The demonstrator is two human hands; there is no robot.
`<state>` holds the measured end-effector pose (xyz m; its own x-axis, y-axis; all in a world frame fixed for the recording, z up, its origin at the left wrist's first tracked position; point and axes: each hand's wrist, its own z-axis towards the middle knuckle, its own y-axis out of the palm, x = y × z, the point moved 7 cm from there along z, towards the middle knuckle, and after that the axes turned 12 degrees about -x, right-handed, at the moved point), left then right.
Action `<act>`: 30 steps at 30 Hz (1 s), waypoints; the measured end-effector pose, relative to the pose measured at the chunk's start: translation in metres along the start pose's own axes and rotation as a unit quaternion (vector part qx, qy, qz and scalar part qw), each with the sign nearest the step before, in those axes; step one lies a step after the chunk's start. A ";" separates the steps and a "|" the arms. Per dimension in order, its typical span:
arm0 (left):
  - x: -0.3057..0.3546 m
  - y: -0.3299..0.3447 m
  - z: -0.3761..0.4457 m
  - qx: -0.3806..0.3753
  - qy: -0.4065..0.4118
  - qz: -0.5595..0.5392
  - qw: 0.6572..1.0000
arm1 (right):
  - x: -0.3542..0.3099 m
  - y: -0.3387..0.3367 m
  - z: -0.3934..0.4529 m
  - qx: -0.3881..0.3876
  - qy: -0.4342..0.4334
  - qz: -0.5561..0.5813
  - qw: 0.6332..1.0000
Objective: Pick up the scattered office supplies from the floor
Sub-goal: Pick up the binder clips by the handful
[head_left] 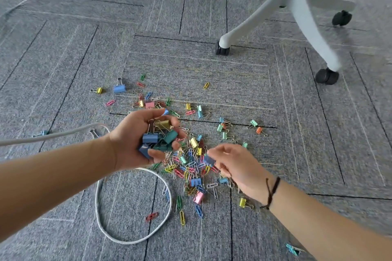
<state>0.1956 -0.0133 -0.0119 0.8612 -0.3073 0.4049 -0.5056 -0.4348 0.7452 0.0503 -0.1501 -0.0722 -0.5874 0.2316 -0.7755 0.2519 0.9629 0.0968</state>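
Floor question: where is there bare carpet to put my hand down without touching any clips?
Bare carpet lies left of the blue binder clip, and more between the clips and the chair base. Inside the white cord loop is nearly bare. The clip pile between both hands is crowded.

Chair base (pixel 282 2) and cord (pixel 131 207) flank open carpet (pixel 63 59).

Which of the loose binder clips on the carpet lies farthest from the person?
The blue binder clip, at the top left of the scatter, with its wire handles pointing away. The yellow binder clip to its left is smaller and slightly nearer.
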 end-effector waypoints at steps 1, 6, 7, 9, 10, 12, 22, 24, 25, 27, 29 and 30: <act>-0.001 -0.005 -0.001 0.005 0.000 -0.002 1.000 | 0.002 0.000 -0.005 -0.016 0.014 0.144 0.989; -0.006 -0.018 0.000 0.029 -0.009 -0.006 1.000 | 0.002 0.009 -0.029 -0.103 0.026 0.422 0.900; -0.006 -0.017 0.001 0.031 -0.011 -0.006 0.999 | 0.003 0.010 -0.031 -0.105 0.019 0.433 0.895; -0.006 -0.013 0.003 0.030 -0.012 -0.003 0.999 | 0.004 0.010 -0.032 -0.099 0.008 0.447 0.889; -0.006 -0.012 0.004 0.029 -0.013 -0.001 0.999 | 0.004 0.011 -0.031 -0.102 0.002 0.449 0.888; -0.006 -0.011 0.003 0.022 -0.014 0.001 1.000 | 0.004 0.012 -0.028 -0.117 -0.003 0.442 0.889; -0.007 -0.023 -0.004 0.020 -0.016 -0.002 1.000 | 0.008 0.020 -0.009 -0.051 -0.010 -0.181 0.982; -0.007 -0.021 -0.002 0.024 -0.018 -0.006 1.000 | 0.010 0.032 -0.004 -0.047 -0.046 -0.309 0.949; -0.007 -0.021 -0.002 0.028 -0.018 -0.006 0.999 | 0.013 0.037 -0.002 -0.044 -0.046 -0.338 0.939; -0.008 -0.020 -0.001 0.032 -0.019 -0.003 0.999 | 0.020 0.042 0.002 -0.030 -0.037 -0.378 0.925; -0.009 -0.018 0.000 0.026 -0.019 -0.001 0.999 | 0.022 0.046 0.004 -0.024 -0.041 -0.410 0.911; -0.009 -0.019 0.000 0.024 -0.019 0.001 1.000 | 0.022 0.047 0.004 -0.025 -0.046 -0.411 0.910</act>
<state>0.1976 -0.0020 -0.0292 0.8580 -0.3392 0.3858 -0.5101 -0.4731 0.7183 0.0525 -0.1005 -0.0873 -0.4929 -0.5811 -0.6476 -0.2810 0.8107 -0.5135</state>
